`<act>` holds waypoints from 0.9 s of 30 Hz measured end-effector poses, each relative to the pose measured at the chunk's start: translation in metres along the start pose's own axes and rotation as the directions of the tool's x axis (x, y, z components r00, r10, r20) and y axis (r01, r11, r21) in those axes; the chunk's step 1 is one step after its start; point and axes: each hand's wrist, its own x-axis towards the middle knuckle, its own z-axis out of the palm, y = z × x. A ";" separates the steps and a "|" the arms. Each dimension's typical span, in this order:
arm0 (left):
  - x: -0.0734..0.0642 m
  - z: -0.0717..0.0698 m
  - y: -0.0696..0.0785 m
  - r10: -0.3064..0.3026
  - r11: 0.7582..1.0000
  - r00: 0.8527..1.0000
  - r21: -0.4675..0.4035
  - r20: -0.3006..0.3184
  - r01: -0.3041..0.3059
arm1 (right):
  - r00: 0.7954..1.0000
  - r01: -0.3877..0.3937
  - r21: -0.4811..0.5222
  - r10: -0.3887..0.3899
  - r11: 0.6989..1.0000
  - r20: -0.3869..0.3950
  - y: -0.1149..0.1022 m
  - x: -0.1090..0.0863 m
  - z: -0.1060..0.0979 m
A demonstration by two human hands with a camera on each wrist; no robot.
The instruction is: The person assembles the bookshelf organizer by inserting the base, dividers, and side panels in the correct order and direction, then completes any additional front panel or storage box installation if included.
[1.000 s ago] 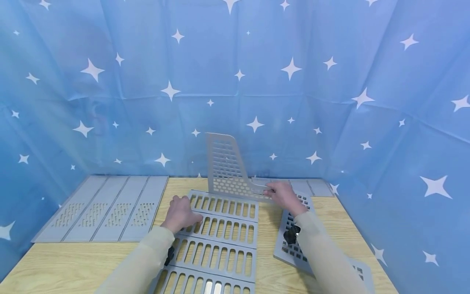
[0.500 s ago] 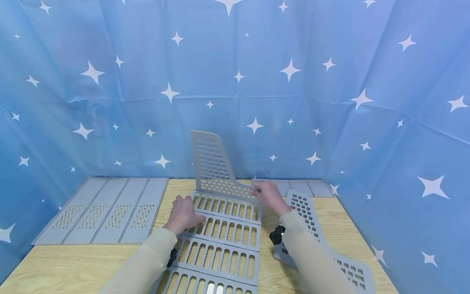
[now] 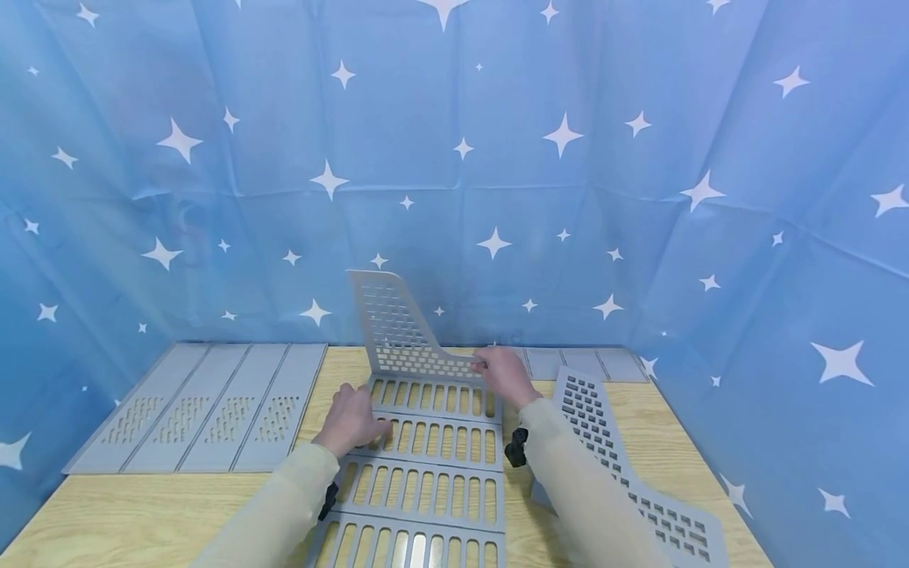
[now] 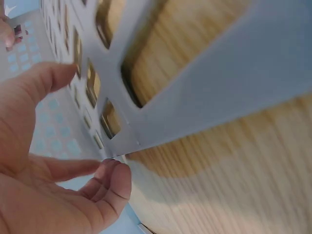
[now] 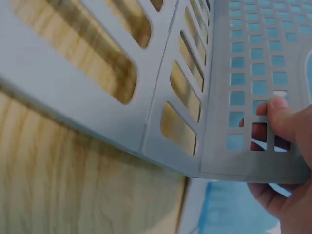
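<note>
My right hand (image 3: 506,375) pinches the low right end of a grey perforated panel (image 3: 398,323), thumb on the near face and fingers behind, showing through its holes in the right wrist view. This panel stands nearly upright, tall at the left, its bottom edge along the far edge of a slotted grey panel (image 3: 426,465). That slotted panel lies on the table in several jointed strips. My left hand (image 3: 353,418) rests at its far left corner. In the left wrist view the left fingertips (image 4: 114,170) touch the corner, and the thumb extends over the slots.
A second perforated panel (image 3: 639,489) of similar curved outline lies on the table (image 3: 114,521) at the right. Several ridged grey panels (image 3: 206,410) lie side by side at the left. More grey panels (image 3: 568,363) lie at the back right, before a blue star-patterned curtain (image 3: 454,158).
My right hand has carried the upright perforated panel left and slightly down, to the slotted panel's far edge. My left hand has kept nearly the same place at the corner.
</note>
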 end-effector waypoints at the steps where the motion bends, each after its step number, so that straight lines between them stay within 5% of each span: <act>1: -0.001 0.000 -0.001 0.003 1.000 1.000 0.015 0.010 -0.004 | 1.000 -0.005 -0.005 0.005 1.000 0.002 0.000 0.001 0.003; 7: -0.006 0.000 -0.002 -0.009 0.997 0.999 0.071 0.053 0.005 | 0.993 -0.115 -0.015 0.115 0.993 0.018 0.002 0.001 0.006; 15: -0.007 -0.007 -0.006 -0.052 0.996 0.996 0.080 0.067 0.046 | 0.940 -0.304 -0.017 0.303 0.953 0.155 0.038 -0.031 -0.047; 19: -0.006 -0.009 -0.007 -0.053 0.996 0.997 0.078 0.058 0.048 | 0.893 -0.384 -0.106 0.398 0.917 0.210 0.061 -0.071 -0.078; 27: -0.003 -0.003 -0.008 -0.076 0.994 0.997 0.083 0.015 0.074 | 0.718 -0.578 -0.180 0.601 0.796 0.350 0.087 -0.134 -0.101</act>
